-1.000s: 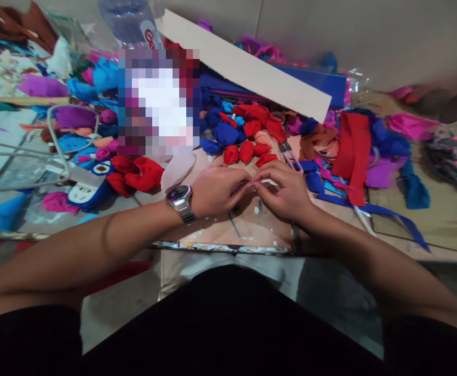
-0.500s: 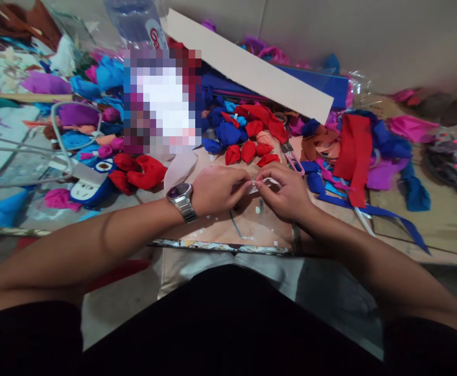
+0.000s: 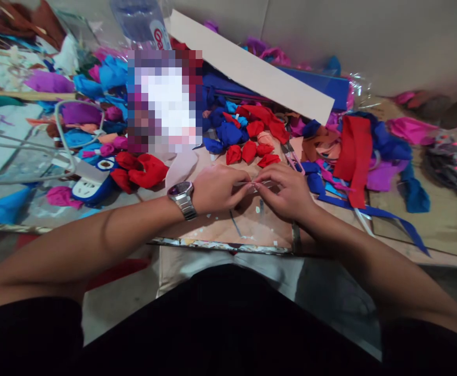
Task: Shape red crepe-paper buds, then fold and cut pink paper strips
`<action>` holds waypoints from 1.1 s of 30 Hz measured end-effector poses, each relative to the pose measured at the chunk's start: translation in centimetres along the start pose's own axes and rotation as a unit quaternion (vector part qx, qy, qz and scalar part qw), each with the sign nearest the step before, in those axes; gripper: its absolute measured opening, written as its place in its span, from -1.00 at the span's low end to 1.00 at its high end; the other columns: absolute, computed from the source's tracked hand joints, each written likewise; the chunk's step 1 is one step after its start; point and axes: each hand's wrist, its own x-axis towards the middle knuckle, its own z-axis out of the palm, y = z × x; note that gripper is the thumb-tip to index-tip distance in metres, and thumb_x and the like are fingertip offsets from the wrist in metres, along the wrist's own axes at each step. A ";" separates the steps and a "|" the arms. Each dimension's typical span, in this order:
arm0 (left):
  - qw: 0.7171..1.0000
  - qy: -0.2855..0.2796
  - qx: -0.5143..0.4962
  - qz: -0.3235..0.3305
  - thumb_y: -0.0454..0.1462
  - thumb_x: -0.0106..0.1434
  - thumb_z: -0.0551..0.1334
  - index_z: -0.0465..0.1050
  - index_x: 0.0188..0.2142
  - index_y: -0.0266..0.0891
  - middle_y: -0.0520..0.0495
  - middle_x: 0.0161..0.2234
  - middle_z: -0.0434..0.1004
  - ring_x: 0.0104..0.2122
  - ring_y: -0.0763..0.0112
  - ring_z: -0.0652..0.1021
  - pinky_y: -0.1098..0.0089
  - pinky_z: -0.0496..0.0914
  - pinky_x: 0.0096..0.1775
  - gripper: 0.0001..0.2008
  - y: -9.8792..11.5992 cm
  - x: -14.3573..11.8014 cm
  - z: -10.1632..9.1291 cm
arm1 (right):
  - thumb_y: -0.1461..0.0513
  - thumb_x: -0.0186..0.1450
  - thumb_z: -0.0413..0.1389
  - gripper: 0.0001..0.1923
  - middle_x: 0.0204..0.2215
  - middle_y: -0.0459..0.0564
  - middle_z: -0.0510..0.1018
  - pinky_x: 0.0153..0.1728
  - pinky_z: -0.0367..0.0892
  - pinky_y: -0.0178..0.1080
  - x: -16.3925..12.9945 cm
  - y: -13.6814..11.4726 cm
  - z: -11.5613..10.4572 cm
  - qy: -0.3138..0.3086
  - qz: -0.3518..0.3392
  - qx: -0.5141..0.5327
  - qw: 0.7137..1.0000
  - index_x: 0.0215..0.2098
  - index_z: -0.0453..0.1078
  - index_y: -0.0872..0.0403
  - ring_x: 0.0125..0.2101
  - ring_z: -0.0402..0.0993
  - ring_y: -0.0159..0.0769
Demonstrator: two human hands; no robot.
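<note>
My left hand (image 3: 221, 189), with a metal watch (image 3: 182, 200) at the wrist, pinches a thin whitish strip (image 3: 266, 184) low over the table. Its fingertips meet those of my right hand (image 3: 285, 191), which is also closed in a pinch on the strip. Whether the strip is paper, tape or cord is too small to tell. Just beyond the fingers lie several small red crepe paper bundles (image 3: 249, 151). Pink-handled scissors (image 3: 293, 157) rest beyond my right hand. A pale paper piece (image 3: 181, 169) lies behind the watch.
Blue and white power strip (image 3: 92, 187) and its grey cable (image 3: 62, 136) lie left. A large plastic bottle (image 3: 140, 23) stands at the back beside a long cream board (image 3: 252, 65). Red paper strip (image 3: 356, 162) and blue ribbon (image 3: 393, 216) lie right. The table's edge (image 3: 228, 246) is close.
The whitish strip between my fingertips has turned and looks thinner now, its loop by my right fingers flatter. Both hands stay in almost the same place; the view shifts slightly.
</note>
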 end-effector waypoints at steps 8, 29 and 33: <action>1.000 0.012 -0.005 0.010 -0.03 0.48 0.17 0.69 -0.26 -0.13 -0.04 -0.46 0.66 -0.45 0.29 0.60 0.29 0.24 -0.38 -0.63 -0.1 0.0 0.0 | 0.15 0.42 0.29 -0.90 -0.22 0.02 0.71 -0.14 0.49 -0.08 -0.1 0.1 0.1 -0.011 0.026 0.025 0.999 -0.15 0.61 0.00 -0.21 0.64 -0.14; 0.996 -0.022 -0.082 -0.029 -0.11 0.45 0.16 0.68 -0.29 -0.17 -0.02 -0.51 0.60 -0.53 0.38 0.50 0.32 0.25 -0.39 -0.66 0.4 0.3 -1.0 | 0.13 0.40 0.31 -0.90 -0.23 0.01 0.73 -0.11 0.51 -0.04 0.5 0.3 -0.2 0.019 0.025 0.036 0.999 -0.20 0.65 -0.04 -0.21 0.66 -0.12; 0.994 -0.022 -0.095 -0.047 -0.10 0.44 0.17 0.68 -0.30 -0.18 -0.04 -0.48 0.63 -0.52 0.38 0.50 0.32 0.27 -0.39 -0.65 0.2 0.4 -1.2 | 0.15 0.46 0.19 -0.84 -0.20 0.01 0.73 -0.09 0.53 -0.03 0.7 0.5 -0.5 0.051 0.064 0.078 0.994 -0.17 0.64 -0.03 -0.17 0.66 -0.11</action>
